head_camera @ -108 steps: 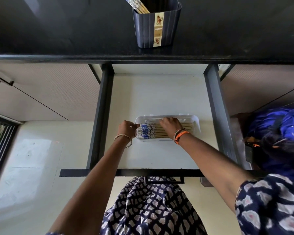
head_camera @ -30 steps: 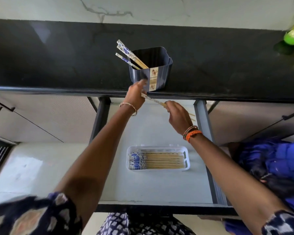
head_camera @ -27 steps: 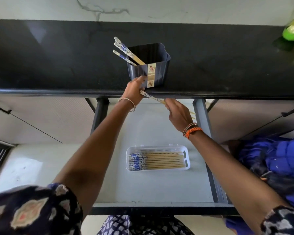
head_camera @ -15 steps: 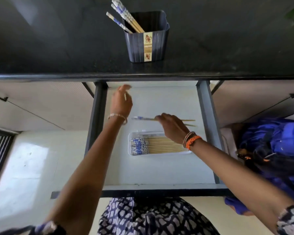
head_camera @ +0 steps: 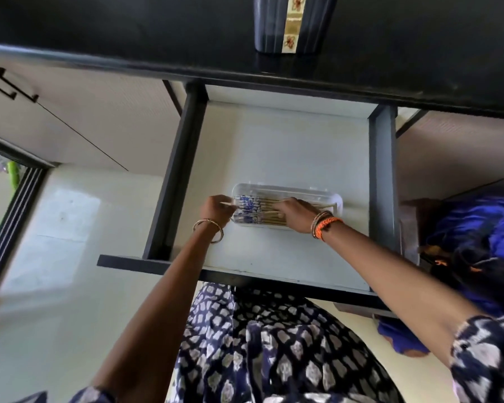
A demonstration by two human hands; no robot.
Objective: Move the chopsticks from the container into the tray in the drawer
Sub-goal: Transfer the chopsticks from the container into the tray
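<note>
Blue-patterned chopsticks (head_camera: 249, 210) lie side by side in clear tray (head_camera: 285, 189) in drawer (head_camera: 274, 141).

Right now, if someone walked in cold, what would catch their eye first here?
Probably both hands meeting over the clear tray in the middle of the open drawer, the left hand at its blue-patterned end and the right hand laid across the chopsticks lined up inside. Next, the dark container on the black counter above, its top out of view.
</note>
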